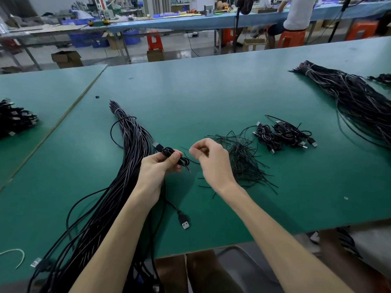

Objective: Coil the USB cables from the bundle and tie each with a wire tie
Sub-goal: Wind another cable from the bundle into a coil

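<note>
My left hand grips a small coiled black USB cable just above the green table, its plug poking out to the upper left. My right hand hovers a little to the right, thumb and forefinger pinched on a thin black wire tie. A long bundle of black USB cables lies at the left, running from a tied end at the back down past the table's front edge. The pile of loose wire ties sits just right of my right hand.
Several finished coiled cables lie right of the ties. A second large bundle stretches along the far right. More black cables sit at the left edge. A loose USB plug lies near the table's front edge. A person sits at the far bench.
</note>
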